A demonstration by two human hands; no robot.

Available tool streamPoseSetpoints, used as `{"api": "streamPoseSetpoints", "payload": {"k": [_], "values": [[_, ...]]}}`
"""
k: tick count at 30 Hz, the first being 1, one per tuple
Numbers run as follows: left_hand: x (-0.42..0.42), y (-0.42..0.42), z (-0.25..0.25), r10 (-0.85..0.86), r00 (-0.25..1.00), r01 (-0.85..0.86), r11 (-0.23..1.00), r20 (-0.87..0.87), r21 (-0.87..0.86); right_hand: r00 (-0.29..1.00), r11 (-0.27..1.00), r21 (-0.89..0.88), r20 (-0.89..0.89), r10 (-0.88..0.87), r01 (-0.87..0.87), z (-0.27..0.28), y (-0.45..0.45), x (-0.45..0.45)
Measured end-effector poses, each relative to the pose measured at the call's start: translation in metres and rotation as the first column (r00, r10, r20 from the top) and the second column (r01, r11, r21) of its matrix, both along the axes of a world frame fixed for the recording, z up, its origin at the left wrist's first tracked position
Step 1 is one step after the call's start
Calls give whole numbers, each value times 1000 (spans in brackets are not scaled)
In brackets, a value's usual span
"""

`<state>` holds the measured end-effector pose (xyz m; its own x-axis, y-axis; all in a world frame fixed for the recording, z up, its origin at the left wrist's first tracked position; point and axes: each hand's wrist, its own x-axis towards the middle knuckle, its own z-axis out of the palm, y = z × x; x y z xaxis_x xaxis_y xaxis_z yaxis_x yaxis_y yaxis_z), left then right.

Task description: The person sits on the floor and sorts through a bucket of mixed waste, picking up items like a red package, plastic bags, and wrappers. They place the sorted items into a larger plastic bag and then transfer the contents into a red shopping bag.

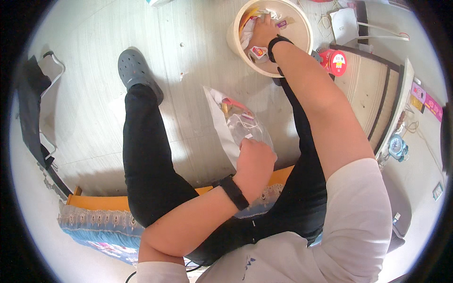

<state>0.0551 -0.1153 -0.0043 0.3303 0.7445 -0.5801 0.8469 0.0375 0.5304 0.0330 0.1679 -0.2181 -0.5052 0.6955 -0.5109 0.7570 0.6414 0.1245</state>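
My left hand (255,166) is closed around the rim of a bag (221,122), white on one side and clear on the other, which hangs between my knees. Through its clear side show some reddish and white items and a clear plastic piece (244,127). My right hand (263,33) reaches down inside a cream plastic bin (233,42). Crumpled white paper or film, a yellow wrapper (247,17), a small purple packet (281,24) and a white and red wrapper (258,52) lie around it. Its fingertips are spread on the litter; I cannot tell whether it grips anything.
A red lidded tub (334,63) stands right of the bin, near a wooden drawer cabinet (362,85). On the desk top are a blue alarm clock (397,146) and a purple packet (426,100). A white router (344,26) is behind. A black folding chair (30,102) stands at left.
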Motion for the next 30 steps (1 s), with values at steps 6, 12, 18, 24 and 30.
{"api": "streamPoseSetpoints", "payload": {"k": [6,12,18,24,30], "values": [[-1,2,1,-13,999,13,1000,-29,2,960,960,26,-39,279,-278,-6,-6,7],[-4,-3,-2,115,993,-112,987,-18,111,833,852,77,-185,522,-517,-7,-18,13],[-11,1,-21,271,956,-254,955,-111,150,866,922,35,-329,376,-387,31,-4,30],[-40,-2,-45,401,894,-365,910,-197,196,641,962,87,-730,238,-259,110,8,62],[-64,0,-55,622,783,-619,778,7,108,542,993,-74,-833,-113,93,202,-24,105]]}}
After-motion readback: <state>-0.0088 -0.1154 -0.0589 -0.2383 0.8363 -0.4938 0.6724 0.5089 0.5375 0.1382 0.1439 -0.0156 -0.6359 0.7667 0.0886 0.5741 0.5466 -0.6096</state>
